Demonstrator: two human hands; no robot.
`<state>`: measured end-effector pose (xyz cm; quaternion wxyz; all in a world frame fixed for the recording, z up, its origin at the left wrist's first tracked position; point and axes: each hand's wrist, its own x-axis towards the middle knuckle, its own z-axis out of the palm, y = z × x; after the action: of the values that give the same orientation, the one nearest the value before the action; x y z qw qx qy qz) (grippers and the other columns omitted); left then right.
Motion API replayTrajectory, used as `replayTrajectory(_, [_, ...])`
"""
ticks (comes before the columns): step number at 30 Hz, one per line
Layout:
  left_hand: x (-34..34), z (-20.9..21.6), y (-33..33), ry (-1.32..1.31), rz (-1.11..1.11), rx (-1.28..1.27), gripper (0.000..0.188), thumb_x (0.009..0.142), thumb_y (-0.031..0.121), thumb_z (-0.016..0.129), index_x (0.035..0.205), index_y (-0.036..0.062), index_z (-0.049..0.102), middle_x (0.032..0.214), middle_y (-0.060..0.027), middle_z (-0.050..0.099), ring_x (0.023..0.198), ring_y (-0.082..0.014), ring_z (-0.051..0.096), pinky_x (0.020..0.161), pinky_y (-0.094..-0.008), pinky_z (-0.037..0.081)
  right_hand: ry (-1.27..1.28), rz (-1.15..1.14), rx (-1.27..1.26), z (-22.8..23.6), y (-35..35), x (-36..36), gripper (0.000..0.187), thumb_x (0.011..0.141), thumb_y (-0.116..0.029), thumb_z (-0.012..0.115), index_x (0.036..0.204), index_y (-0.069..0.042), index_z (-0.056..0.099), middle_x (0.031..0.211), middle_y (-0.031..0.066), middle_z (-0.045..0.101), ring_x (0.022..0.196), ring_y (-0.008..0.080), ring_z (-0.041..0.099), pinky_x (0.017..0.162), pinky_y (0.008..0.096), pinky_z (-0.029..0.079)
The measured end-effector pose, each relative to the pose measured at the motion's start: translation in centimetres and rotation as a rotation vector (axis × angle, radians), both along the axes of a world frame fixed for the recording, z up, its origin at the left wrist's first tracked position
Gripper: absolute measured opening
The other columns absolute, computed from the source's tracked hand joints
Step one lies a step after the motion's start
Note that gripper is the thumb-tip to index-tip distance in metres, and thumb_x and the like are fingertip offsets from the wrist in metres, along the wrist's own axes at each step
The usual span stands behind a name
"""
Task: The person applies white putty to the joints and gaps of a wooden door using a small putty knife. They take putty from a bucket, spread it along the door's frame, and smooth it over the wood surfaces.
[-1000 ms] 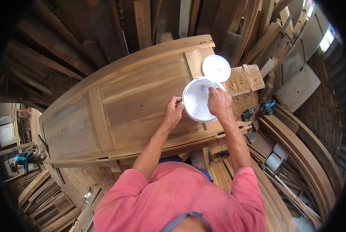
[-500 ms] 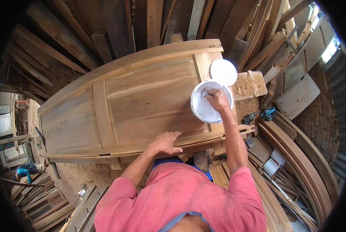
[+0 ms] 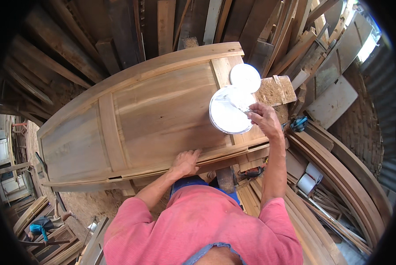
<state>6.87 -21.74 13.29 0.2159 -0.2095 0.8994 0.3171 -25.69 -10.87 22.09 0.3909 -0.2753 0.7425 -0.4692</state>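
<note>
A panelled wooden door (image 3: 162, 110) lies flat in front of me. My left hand (image 3: 187, 162) rests on its near edge with the fingers stretched over the wood, holding nothing. Toward the door's right end stands a white bucket (image 3: 219, 121) with white contents that look overexposed. My right hand (image 3: 266, 120) is at the bucket's right rim, thumb and fingers pinching a small flat tool (image 3: 241, 104) smeared with white paste. The tool is over the bucket's mouth; glare hides its exact shape. Just beyond the bucket lies a round white lid (image 3: 245, 78).
Long boards (image 3: 164, 26) lean along the far side. A sawdust-covered block (image 3: 275, 90) sticks out past the door's right end, near a blue power tool (image 3: 298, 124). Curved timbers (image 3: 339, 176) are stacked at right. Another person (image 3: 41, 227) bends over at lower left.
My right hand has come up out of the bucket to its right rim, bringing the paste-smeared tool into view. My left hand has settled flatter on the door edge. The view has shifted slightly.
</note>
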Motion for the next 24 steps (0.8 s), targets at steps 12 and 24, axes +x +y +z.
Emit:
replayTrajectory(12, [-0.7,-0.2,0.8,-0.189,0.024,-0.07,0.083,0.072,0.029,0.082,0.142,0.0166,0.041,0.106,-0.0222,0.068,0.102,-0.0429,0.064,0.088,-0.0516,0.051,-0.246,0.036,-0.088,4.7,10.8,-3.1,0.018,0.087,-0.005,0.066,0.104,-0.002,0.063,0.084,0.002,0.065,0.07,0.0085,0.063,0.064,0.022,0.051])
replayTrajectory(24, [1.6,-2.3,3.2,-0.008,0.045,-0.142,0.075,0.073,0.019,0.079,0.141,0.0187,0.046,0.102,-0.0197,0.068,0.093,-0.0428,0.065,0.079,-0.0523,0.053,0.28,0.281,0.487,1.3,18.2,-3.4,0.023,0.077,-0.008,0.068,0.098,0.0,0.073,0.083,0.0146,0.072,0.075,0.0189,0.067,0.073,0.0324,0.052])
